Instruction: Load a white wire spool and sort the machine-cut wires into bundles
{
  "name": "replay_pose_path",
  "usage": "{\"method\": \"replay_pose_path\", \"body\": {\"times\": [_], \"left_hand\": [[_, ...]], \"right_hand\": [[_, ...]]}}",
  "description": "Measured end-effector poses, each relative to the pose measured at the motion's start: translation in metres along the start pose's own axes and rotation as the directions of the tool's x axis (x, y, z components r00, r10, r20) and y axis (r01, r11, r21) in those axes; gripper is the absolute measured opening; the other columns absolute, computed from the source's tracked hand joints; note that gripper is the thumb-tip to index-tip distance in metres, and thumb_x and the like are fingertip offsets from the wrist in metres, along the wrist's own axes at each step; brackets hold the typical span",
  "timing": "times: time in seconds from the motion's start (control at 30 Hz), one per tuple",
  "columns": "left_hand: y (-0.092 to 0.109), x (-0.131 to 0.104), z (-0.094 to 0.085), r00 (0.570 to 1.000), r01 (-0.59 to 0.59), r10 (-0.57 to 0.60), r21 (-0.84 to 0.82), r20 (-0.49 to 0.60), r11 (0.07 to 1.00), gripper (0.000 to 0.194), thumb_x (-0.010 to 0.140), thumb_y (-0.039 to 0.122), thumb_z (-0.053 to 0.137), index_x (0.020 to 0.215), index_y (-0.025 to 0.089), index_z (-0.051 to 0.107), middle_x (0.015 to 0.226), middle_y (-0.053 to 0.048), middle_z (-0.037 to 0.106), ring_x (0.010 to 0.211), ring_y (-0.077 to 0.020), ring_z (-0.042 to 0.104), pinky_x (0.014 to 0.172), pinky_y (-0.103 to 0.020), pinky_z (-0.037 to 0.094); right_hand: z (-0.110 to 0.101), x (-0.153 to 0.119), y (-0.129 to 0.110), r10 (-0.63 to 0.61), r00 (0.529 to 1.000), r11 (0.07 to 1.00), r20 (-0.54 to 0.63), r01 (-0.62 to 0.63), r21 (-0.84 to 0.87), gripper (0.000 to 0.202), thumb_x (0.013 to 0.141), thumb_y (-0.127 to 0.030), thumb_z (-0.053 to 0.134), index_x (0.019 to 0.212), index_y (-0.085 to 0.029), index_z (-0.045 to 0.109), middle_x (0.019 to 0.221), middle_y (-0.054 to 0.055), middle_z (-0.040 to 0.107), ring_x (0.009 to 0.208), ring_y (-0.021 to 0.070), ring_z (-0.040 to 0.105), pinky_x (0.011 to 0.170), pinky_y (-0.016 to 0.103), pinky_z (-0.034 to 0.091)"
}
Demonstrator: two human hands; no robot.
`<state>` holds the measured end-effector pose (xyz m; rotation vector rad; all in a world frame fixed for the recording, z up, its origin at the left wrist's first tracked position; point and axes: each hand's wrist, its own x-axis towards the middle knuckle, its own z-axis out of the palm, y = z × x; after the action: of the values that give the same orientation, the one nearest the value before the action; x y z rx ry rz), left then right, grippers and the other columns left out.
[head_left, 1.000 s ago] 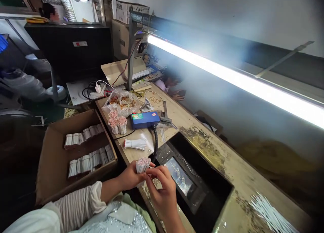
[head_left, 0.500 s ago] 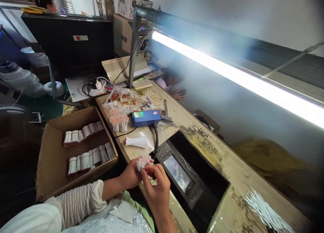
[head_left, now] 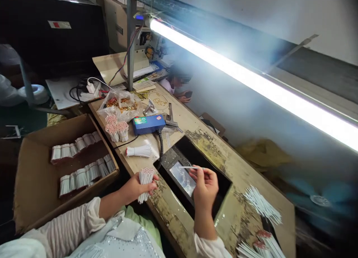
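Head view: wire bundle (head_left: 145, 181) upright inside the left hand (head_left: 140, 187).

A bundle of thin white wires (head_left: 145, 183), pinkish at the top ends, stands slightly tilted in the left grip (head_left: 135, 187). A single white wire (head_left: 185, 167) is nearly level in the right grip (head_left: 206, 185), above the black recess (head_left: 187, 147).

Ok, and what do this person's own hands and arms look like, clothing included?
The left hand and right hand are bare, with no gloves. The left sleeve is off-white and crinkled in ridges, with a gathered cuff up the forearm. Of the right sleeve, only a pale, loose end shows. The white top has silvery sparkles.
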<state>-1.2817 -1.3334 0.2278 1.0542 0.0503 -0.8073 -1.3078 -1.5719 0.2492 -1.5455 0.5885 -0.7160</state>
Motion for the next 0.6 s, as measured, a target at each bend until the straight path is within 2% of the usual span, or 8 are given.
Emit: {"method": "replay_pose_path", "body": {"times": [0.13, 0.27, 0.43, 0.6], "left_hand": [[-0.001, 0.000, -0.008, 0.999, 0.006, -0.007, -0.005, -0.050, 1.000, 0.045, 0.063, 0.039, 0.084, 0.096, 0.014, 0.066, 0.075, -0.001, 0.065, 0.060, -0.0099, 0.057, 0.063, -0.026, 0.049], [0.000, -0.002, -0.014, 0.994, 0.032, -0.033, -0.010, -0.107, 0.999, 0.045, 0.064, 0.038, 0.083, 0.097, 0.014, 0.066, 0.075, -0.002, 0.066, 0.061, -0.0110, 0.057, 0.064, -0.027, 0.049], [-0.001, -0.004, -0.015, 0.987, 0.038, -0.038, -0.005, -0.155, 0.999, 0.044, 0.064, 0.039, 0.083, 0.097, 0.014, 0.066, 0.076, -0.002, 0.066, 0.062, -0.0124, 0.058, 0.065, -0.029, 0.050], [-0.004, -0.003, -0.015, 0.984, 0.030, -0.030, -0.005, -0.175, 1.000, 0.042, 0.066, 0.039, 0.082, 0.096, 0.015, 0.066, 0.076, -0.002, 0.065, 0.064, -0.0132, 0.057, 0.067, -0.030, 0.050]], "right_hand": [[-0.037, 0.029, 0.084, 0.149, 0.989, 0.984, -0.014, -0.149, -0.093, 0.044, 0.068, -0.055, 0.074, 0.082, -0.020, 0.053, 0.078, 0.003, 0.071, 0.073, 0.0188, 0.071, 0.071, 0.035, 0.059], [-0.058, 0.043, 0.141, 0.224, 0.974, 0.962, -0.025, -0.225, -0.156, 0.046, 0.062, -0.058, 0.074, 0.076, -0.021, 0.051, 0.071, 0.003, 0.071, 0.069, 0.0210, 0.072, 0.067, 0.037, 0.060], [-0.066, 0.050, 0.180, 0.274, 0.962, 0.938, -0.013, -0.270, -0.216, 0.042, 0.063, -0.057, 0.069, 0.075, -0.022, 0.049, 0.066, 0.002, 0.069, 0.067, 0.0212, 0.072, 0.067, 0.036, 0.059], [-0.072, 0.053, 0.201, 0.284, 0.959, 0.924, 0.017, -0.268, -0.271, 0.038, 0.066, -0.055, 0.066, 0.077, -0.023, 0.049, 0.069, 0.002, 0.070, 0.069, 0.0223, 0.072, 0.067, 0.036, 0.058]]}}
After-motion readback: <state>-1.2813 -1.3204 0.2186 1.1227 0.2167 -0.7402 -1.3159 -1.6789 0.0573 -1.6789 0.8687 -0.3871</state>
